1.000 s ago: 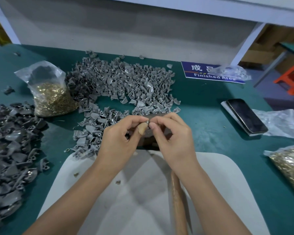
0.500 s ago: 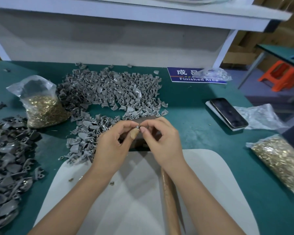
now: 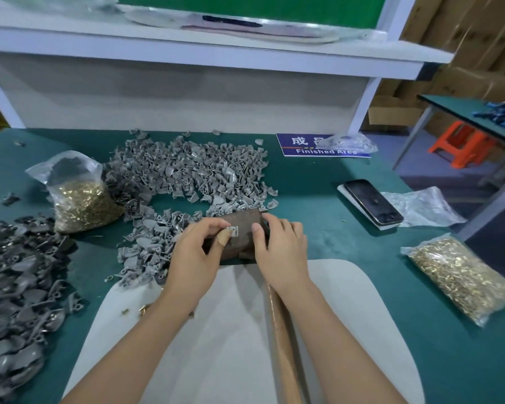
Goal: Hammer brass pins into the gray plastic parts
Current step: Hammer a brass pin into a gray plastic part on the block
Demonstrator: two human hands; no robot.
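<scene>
My left hand [image 3: 193, 252] pinches a small gray plastic part [image 3: 234, 230] with a brass pin in it, held against the top of a rusty metal block [image 3: 244, 221]. My right hand [image 3: 280, 246] is just right of the part, apart from it, fingers loosely curled over the block's right edge. A wooden hammer handle [image 3: 283, 330] lies on the white mat [image 3: 216, 345] under my right forearm; its head is hidden. A big pile of gray parts [image 3: 187, 167] spreads behind the block.
A bag of brass pins [image 3: 82, 199] stands at the left and another bag of pins [image 3: 461, 278] lies at the right. A dark heap of parts [image 3: 15, 287] fills the left edge. A phone [image 3: 372, 204] lies right of the block. Loose pins [image 3: 143, 309] lie beside my left wrist.
My right hand has let go of the part and shifted right. My left hand has lowered the part onto the metal block. The view has tilted upward.
</scene>
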